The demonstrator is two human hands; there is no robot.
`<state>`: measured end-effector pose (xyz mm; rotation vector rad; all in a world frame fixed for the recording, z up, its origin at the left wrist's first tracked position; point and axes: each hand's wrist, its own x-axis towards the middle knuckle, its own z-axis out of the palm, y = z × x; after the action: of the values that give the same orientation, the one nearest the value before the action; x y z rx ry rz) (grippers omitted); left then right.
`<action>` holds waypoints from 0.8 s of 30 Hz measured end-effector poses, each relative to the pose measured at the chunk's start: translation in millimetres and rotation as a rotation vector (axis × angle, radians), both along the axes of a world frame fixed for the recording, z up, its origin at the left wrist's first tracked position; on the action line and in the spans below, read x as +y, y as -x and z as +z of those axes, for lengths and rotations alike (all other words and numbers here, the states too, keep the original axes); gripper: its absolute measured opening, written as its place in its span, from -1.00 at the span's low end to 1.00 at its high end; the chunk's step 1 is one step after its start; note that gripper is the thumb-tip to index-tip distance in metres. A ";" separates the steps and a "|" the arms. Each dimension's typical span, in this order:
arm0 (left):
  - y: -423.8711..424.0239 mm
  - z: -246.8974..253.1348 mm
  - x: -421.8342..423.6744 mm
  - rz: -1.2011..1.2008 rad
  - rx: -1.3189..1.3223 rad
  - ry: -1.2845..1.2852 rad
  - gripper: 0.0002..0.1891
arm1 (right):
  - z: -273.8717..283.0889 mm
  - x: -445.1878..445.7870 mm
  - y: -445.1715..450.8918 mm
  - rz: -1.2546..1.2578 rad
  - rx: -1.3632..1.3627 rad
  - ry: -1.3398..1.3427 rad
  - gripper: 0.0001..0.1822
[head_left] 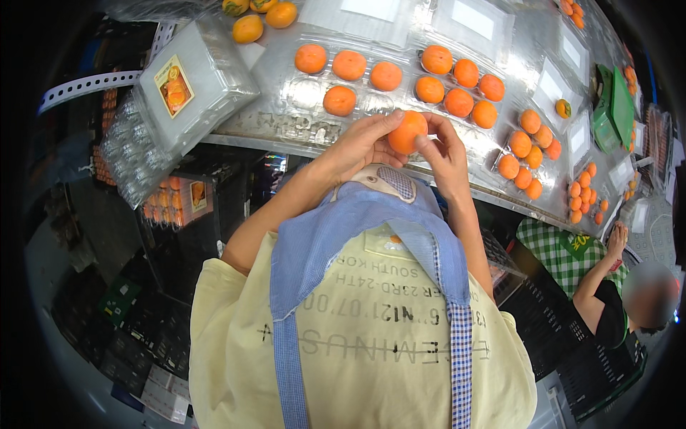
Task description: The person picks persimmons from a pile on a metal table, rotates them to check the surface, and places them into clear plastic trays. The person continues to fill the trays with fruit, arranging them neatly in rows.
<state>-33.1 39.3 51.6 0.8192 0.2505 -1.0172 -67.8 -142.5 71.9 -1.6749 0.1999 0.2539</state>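
Note:
Between my left hand and my right hand is one orange persimmon, gripped by the fingers of both, just over the table's near edge. Beyond them lies a clear plastic tray with three persimmons in its far row and one in its near row; some of its hollows hold no fruit, and my hands hide part of it. Right of it, a second clear tray holds two rows of persimmons.
Stacked clear trays and lids lean at the table's left end. Yellower persimmons lie at the back. Further right are more fruit groups, a green basket and a co-worker at the table. Black crates stand at left.

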 end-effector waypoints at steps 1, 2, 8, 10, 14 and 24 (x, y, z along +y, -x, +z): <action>0.2 1.2 -0.3 0.010 0.000 -0.010 -0.43 | -1.1 1.0 1.1 0.036 -0.059 0.061 -0.43; 0.2 3.8 -0.9 0.020 0.001 -0.020 -0.43 | 0.8 4.0 1.8 0.041 -0.050 0.086 -0.42; -3.9 12.7 12.9 -0.041 -0.060 -0.192 -0.52 | -5.8 9.9 3.0 -0.033 0.062 -0.017 -0.37; -5.3 13.5 30.6 -0.016 -0.212 -0.345 -0.59 | -10.9 6.5 1.6 -0.098 0.090 -0.107 -0.37; -1.6 -8.3 69.9 0.140 -0.652 -0.773 -0.69 | -16.4 3.7 -0.8 -0.015 0.040 0.151 -0.37; -8.7 -9.5 66.7 0.010 -1.319 -1.180 -0.53 | -20.4 36.3 -28.9 0.247 -0.370 0.677 -0.40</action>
<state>-24.4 106.0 42.1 2.3543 -0.3469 -0.0412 -38.9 -106.2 51.4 -2.3859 -0.2295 0.0518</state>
